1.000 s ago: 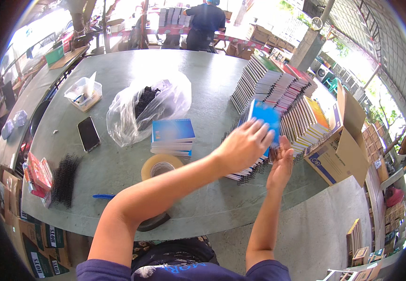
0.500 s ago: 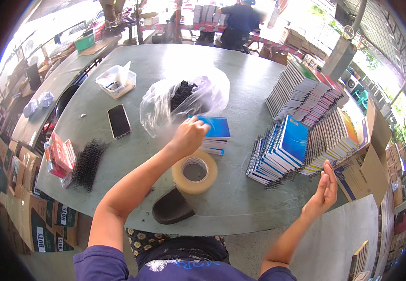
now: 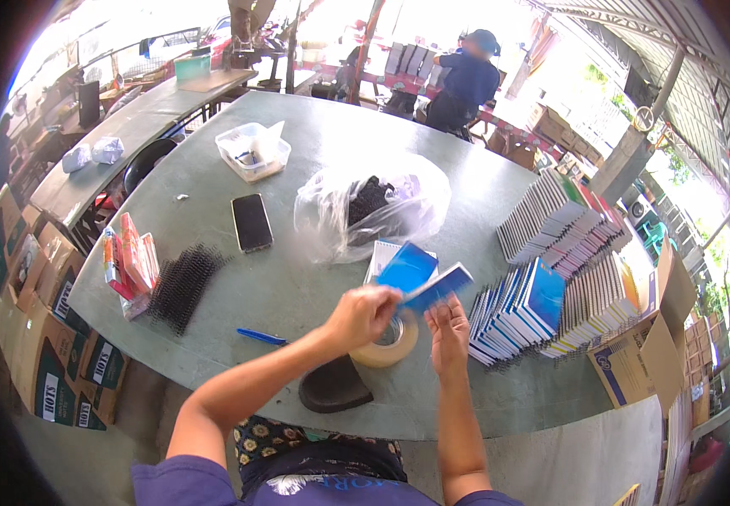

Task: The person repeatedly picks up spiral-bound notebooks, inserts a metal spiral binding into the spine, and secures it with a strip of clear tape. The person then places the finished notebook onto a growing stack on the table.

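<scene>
Booklet point(image 3: 439, 290), blue-covered, tilted above the bench point(image 3: 517, 401), just beyond the fingertips.
From where I stand: right hand point(image 3: 449, 337) points upward, fingers close together, pinching the booklet's lower edge toward its right end. Left hand point(image 3: 362, 317) has fingers curled at the booklet's left end; blur there, so I cannot tell whether they pinch it. Tape roll point(image 3: 397, 354) lies flat on the bench, between the forearms.
</scene>
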Tool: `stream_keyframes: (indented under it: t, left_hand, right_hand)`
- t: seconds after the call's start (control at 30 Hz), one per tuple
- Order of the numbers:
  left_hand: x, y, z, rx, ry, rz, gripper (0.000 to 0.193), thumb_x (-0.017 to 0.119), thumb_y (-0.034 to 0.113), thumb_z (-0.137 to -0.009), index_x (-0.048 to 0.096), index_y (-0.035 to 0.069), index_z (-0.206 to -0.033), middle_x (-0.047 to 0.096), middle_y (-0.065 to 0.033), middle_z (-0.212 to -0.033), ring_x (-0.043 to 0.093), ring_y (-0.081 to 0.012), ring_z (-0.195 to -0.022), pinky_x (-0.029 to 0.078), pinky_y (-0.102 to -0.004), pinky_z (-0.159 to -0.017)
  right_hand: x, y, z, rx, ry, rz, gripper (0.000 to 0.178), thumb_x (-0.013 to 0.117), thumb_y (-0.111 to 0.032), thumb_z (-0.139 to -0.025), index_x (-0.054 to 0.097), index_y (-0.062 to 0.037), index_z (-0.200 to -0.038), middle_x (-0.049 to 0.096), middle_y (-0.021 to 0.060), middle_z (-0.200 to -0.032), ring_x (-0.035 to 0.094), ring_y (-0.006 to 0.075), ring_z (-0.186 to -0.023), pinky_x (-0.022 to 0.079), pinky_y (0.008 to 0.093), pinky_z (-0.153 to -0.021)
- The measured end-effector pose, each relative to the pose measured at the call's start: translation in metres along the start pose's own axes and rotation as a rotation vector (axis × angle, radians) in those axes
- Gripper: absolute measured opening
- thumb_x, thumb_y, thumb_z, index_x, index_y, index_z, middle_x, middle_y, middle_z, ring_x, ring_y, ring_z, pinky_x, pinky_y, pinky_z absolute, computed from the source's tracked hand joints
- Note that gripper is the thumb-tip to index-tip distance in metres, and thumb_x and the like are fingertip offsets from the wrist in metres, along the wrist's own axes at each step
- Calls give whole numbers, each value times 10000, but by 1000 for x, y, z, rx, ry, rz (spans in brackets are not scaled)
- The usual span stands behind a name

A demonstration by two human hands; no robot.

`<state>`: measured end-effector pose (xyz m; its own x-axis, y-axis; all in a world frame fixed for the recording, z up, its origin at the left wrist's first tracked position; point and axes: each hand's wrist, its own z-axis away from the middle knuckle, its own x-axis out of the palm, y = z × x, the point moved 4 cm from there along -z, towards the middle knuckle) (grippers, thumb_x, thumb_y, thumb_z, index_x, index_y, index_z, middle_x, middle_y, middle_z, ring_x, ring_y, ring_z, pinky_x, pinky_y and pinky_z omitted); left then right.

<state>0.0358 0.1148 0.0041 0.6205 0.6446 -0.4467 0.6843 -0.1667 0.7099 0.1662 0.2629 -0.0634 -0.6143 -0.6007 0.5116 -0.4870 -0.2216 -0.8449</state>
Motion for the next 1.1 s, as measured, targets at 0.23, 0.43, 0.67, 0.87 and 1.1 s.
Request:
stream_keyframes:
  t: [0.23, 0.43, 0.67, 0.87, 1.1]
  left_hand:
    - [-113, -34, 77, -51, 160, -483, 146, 652, 169, -822, 660, 62, -921, 663, -142, -874, 630, -305, -816, 508, -398, -707]
    - [-213, -134, 150, -549, 256, -1275, 228, 711, 195, -748, 562, 57, -854, 571, -91, -871, 570, -269, -862, 480, -373, -745]
    - [-209, -152, 141, -661, 194, -1229, 349, 734, 274, -739, 503, 64, -895, 560, -94, -868, 602, -244, -868, 534, -333, -677]
    - [-212, -152, 142, -650, 180, -1173, 264, 663, 193, -772, 498, 33, -901, 572, -151, -889, 620, -298, -845, 532, -372, -699]
    - [-247, -117, 117, -481, 348, -950, 255, 558, 39, -732, 503, -13, -976, 561, -247, -930, 600, -417, -822, 505, -450, -714]
  right_hand:
    - [86, -81, 12, -11, -306, 945, 218, 705, -159, -810, 671, -39, -989, 688, 93, -878, 641, 144, -757, 492, 264, -706]
    - [118, -26, 15, -192, -589, 1825, 137, 643, -166, -802, 588, -67, -879, 654, 146, -780, 649, 308, -745, 493, 405, -638]
    - [123, -17, 15, -305, -511, 1814, 169, 645, -222, -802, 576, -89, -879, 665, 104, -809, 646, 309, -764, 484, 423, -639]
    - [124, -24, 24, -470, -472, 1449, 170, 650, -231, -812, 661, -96, -914, 683, 72, -825, 655, 248, -746, 493, 341, -624]
    - [126, -24, 23, -445, -468, 1311, 136, 641, -183, -820, 691, -97, -914, 691, 70, -865, 660, 251, -755, 502, 345, -646]
